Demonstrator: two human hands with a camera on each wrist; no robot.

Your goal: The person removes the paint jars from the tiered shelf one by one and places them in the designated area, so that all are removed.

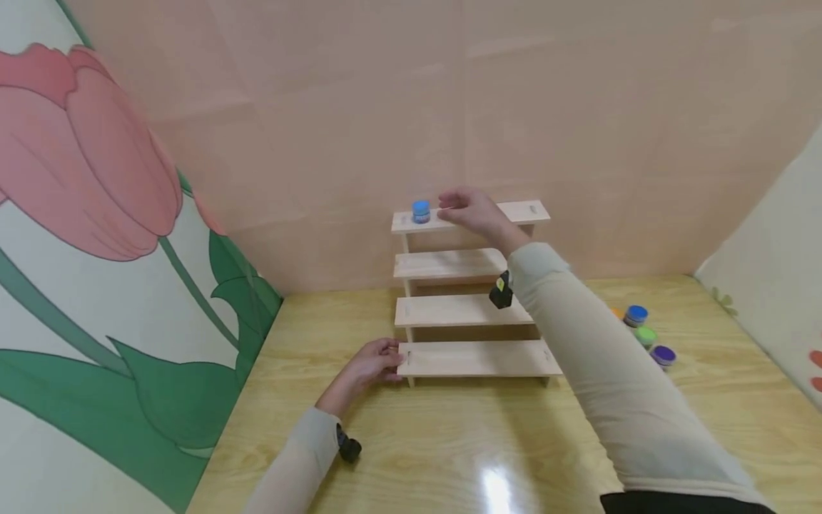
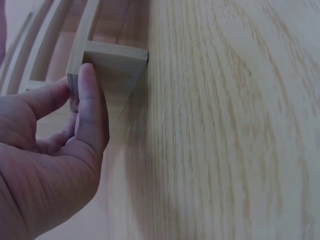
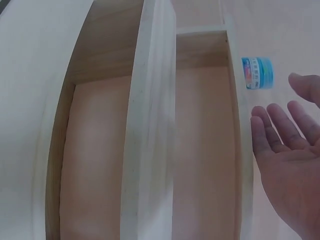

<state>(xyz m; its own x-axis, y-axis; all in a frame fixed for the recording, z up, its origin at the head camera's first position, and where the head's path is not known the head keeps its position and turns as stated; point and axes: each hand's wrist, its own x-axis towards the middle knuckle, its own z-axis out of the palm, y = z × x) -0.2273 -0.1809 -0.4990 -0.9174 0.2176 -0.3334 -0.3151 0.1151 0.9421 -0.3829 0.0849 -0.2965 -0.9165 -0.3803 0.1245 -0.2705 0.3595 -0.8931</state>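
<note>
A small jar with a light blue lid (image 1: 420,212) stands upright near the left end of the top step of a pale wooden four-step rack (image 1: 465,310). Just right of the jar is my right hand (image 1: 475,213), its fingers extended and holding nothing. The right wrist view shows a gap between that hand (image 3: 290,150) and the jar (image 3: 259,73). Down at the lowest step, my left hand (image 1: 371,362) pinches the left end of the board. In the left wrist view, thumb and fingers (image 2: 90,110) lie on either side of the board's end (image 2: 75,70).
Several small jars sit on the wood-grain table (image 1: 417,442) at the right, among them a dark blue-lidded one (image 1: 636,315), a green one (image 1: 645,337) and a purple one (image 1: 663,355). Behind the rack rises a pinkish-brown backdrop (image 1: 359,128). A tulip-painted panel (image 1: 115,164) borders the left side.
</note>
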